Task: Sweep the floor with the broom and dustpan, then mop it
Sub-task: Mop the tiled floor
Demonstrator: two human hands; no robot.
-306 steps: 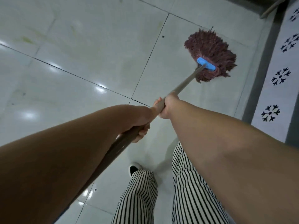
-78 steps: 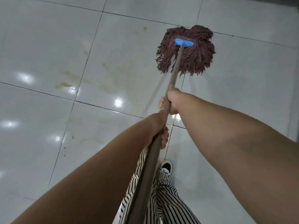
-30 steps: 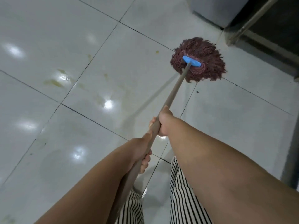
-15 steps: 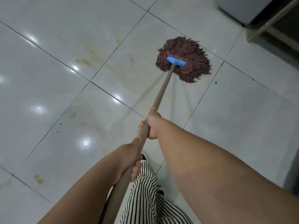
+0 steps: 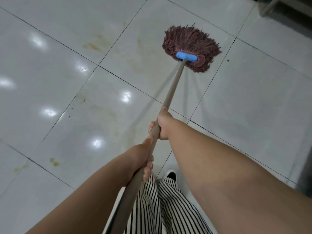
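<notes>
A mop with a reddish-brown string head [image 5: 190, 43] and a blue clamp [image 5: 186, 57] lies spread on the glossy white tiled floor [image 5: 50, 73], up and right of centre. Its long tan handle [image 5: 173, 88] runs down towards me. My right hand [image 5: 163, 125] grips the handle higher up, nearer the mop head. Lower on the same handle, my left hand [image 5: 143, 156] grips it with fingers curled round. Yellowish stains [image 5: 94, 47] mark the tiles left of the mop head.
My striped trouser legs [image 5: 162, 205] and a black-and-white shoe [image 5: 170, 174] show at the bottom. More yellow spots [image 5: 54, 162] sit on the floor at lower left. A dark furniture base or frame [image 5: 287, 5] stands at the top right corner.
The mop head has slid to the right across the tile, its strings now fanning away from me. Both hands keep their grip on the handle. My view has shifted slightly.
</notes>
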